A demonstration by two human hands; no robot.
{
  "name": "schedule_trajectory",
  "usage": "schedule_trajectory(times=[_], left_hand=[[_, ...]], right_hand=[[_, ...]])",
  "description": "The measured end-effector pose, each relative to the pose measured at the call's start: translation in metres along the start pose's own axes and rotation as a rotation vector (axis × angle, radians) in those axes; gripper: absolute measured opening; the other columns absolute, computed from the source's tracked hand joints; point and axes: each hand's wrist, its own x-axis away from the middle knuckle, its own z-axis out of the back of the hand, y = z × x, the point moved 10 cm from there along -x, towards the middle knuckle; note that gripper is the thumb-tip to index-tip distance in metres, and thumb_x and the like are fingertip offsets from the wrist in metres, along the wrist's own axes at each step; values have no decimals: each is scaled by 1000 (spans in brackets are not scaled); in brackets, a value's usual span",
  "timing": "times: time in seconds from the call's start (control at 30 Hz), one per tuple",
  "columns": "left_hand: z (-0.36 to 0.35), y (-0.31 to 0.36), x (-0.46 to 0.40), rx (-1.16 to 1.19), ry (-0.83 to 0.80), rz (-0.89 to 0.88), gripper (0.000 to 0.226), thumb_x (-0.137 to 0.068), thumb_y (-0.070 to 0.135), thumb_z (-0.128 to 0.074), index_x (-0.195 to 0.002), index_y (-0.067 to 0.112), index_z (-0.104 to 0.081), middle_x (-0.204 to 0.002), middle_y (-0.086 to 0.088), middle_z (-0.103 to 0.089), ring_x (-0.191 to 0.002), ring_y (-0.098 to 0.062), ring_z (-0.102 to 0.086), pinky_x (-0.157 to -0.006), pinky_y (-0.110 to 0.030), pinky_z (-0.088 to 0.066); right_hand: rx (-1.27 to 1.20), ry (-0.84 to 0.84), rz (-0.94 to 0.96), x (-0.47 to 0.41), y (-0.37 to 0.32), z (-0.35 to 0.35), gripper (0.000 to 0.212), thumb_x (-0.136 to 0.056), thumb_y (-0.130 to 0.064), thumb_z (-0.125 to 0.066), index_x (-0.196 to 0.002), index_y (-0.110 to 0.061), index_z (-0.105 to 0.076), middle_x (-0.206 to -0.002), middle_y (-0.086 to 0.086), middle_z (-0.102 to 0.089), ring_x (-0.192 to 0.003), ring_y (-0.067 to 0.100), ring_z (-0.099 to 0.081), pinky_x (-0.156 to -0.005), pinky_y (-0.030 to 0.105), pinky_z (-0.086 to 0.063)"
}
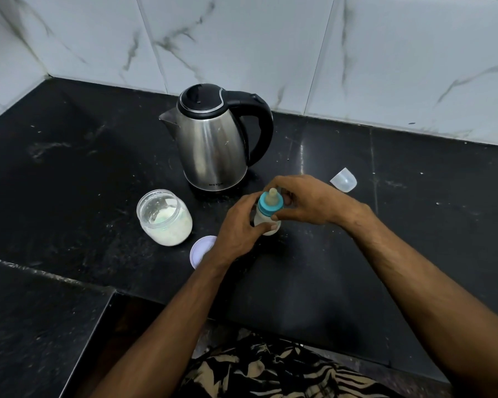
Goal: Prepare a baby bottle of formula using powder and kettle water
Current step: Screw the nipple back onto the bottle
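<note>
Left hand [240, 225] grips the baby bottle [266, 216], right hand [305, 201] pinches its teal collar [266, 206]; kettle [213, 139] just behind, counter [414, 225] open rightward.

The kettle [213, 139] at the frame's centre has a brushed steel body with a soft sheen and a glossy black plastic lid and handle. The counter [385, 239] is polished black stone, speckled and reflective. The wall tiles [242, 38] across the top are glossy white marble-look. The jar [165, 216] left of centre is clear and smooth. The bottle's collar [266, 209] is matt teal plastic, and the cap [343, 180] at right is translucent plastic.
</note>
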Motion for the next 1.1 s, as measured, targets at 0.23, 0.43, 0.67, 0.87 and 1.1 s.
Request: schedule_trajectory(times=[0.23,0.43,0.67,0.87,1.1], left_hand=[[0,2,0,-31,-7,-23,60,-77,30,-81,-130,21,-54,-122,5,-61,-110,-6,-59,-96,-30,-50],[-2,-1,1,-19,-17,-14,61,-75,26,-82,-129,25,-53,-122,8,-61,-110,-4,-59,-95,-29,-51],[-1,0,0,-40,-3,-26,62,-74,21,-83,-129,21,-55,-120,9,-60,-108,-1,-57,-95,-23,-48],[-1,0,0,-38,-19,-39,59,-77,27,-81,-129,24,-55,-120,8,-60,-108,-1,-58,-93,-20,-48],[-1,0,0,-23,-8,-33,59,-74,27,-83,-126,28,-55,-117,12,-60,-107,3,-57,-91,-14,-46]], right_hand=[[40,28,-46,1,5,0,79,-71,-57,-78,-138,-33,-41,-111,-13,-53,-96,6,-55,-83,25,-48],[-1,114,-45,0,6,1,47,-76,-48,-79,-107,-25,-51,-89,-18,-55,-81,5,-58,-65,15,-45],[-5,4,37,1,1,1,62,-84,-40,-74,-139,-29,-47,-107,-13,-53,-90,3,-53,-80,17,-42],[58,142,-62,2,5,3,60,-71,-60,-77,-110,-23,-50,-90,-16,-52,-75,3,-53,-63,19,-43],[-36,78,-5,1,1,-5,51,-78,-42,-79,-116,-22,-52,-112,-7,-65,-98,9,-61,-81,25,-53]])
